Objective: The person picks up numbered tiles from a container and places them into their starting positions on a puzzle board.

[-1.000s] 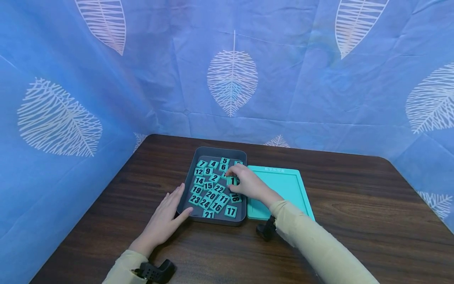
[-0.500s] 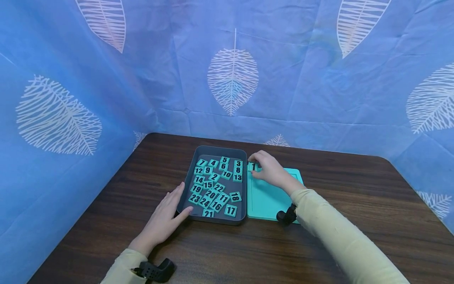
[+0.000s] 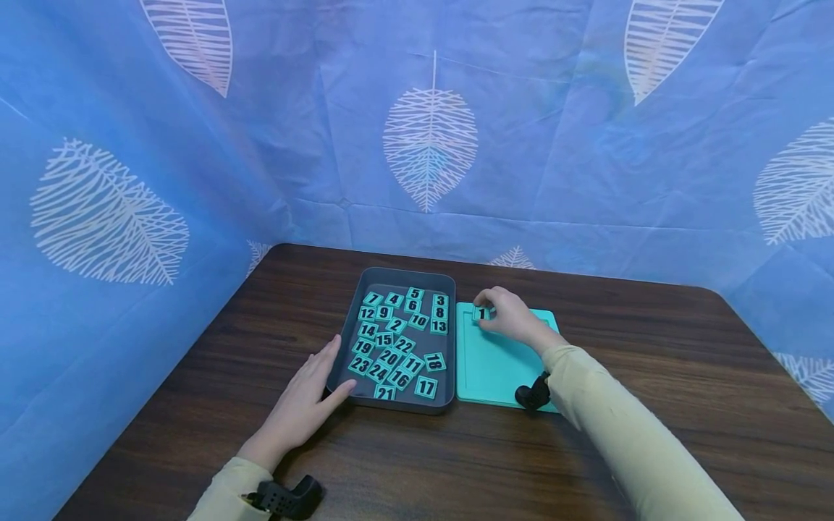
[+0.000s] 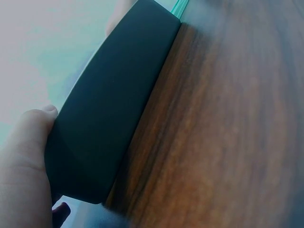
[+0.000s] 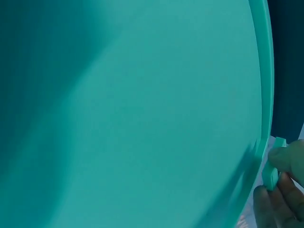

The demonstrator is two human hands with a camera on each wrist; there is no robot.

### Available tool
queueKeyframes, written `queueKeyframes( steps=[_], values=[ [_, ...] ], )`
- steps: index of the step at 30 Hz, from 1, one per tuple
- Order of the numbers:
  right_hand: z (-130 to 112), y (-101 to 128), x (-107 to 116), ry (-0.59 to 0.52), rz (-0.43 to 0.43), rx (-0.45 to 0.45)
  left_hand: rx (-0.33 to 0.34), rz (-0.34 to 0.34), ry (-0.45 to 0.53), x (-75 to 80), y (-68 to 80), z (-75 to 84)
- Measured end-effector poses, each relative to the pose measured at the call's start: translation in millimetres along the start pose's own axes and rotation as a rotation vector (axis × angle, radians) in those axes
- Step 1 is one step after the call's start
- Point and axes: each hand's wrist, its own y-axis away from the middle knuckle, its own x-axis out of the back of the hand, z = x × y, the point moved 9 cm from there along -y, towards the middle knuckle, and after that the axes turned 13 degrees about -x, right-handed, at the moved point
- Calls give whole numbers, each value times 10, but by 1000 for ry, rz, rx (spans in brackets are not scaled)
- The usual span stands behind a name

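My right hand (image 3: 507,316) pinches the teal tile numbered 1 (image 3: 481,314) over the far left corner of the teal board (image 3: 502,365). In the right wrist view the tile (image 5: 272,166) shows edge-on between my fingertips (image 5: 289,157), just past the board's raised rim (image 5: 264,71). A dark grey tray (image 3: 394,400) to the left of the board holds several numbered teal tiles (image 3: 400,336). My left hand (image 3: 306,394) rests flat against the tray's near left corner, thumb on its wall. The left wrist view shows that thumb (image 4: 28,137) against the tray's dark side (image 4: 114,104).
Everything stands on a dark wooden table (image 3: 651,376). Blue cloth with white leaf prints (image 3: 430,145) walls in the back and both sides. Black wrist mounts (image 3: 287,496) sit on both sleeves.
My right hand lifted tile 1 out of the grey tray and carried it right, to the far left corner of the teal board. The left hand has stayed put.
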Motion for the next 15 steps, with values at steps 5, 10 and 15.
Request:
queueKeyframes(
  steps=[5, 10, 15],
  values=[
    [0, -51, -52, 19, -35, -7, -1, 8, 5, 0, -1, -3],
    [-36, -71, -92, 51, -69, 1, -1, 6, 3, -6, 1, -3],
    [-67, -82, -133, 95, -87, 13, -7, 2, 6, -4, 0, 8]
  ],
)
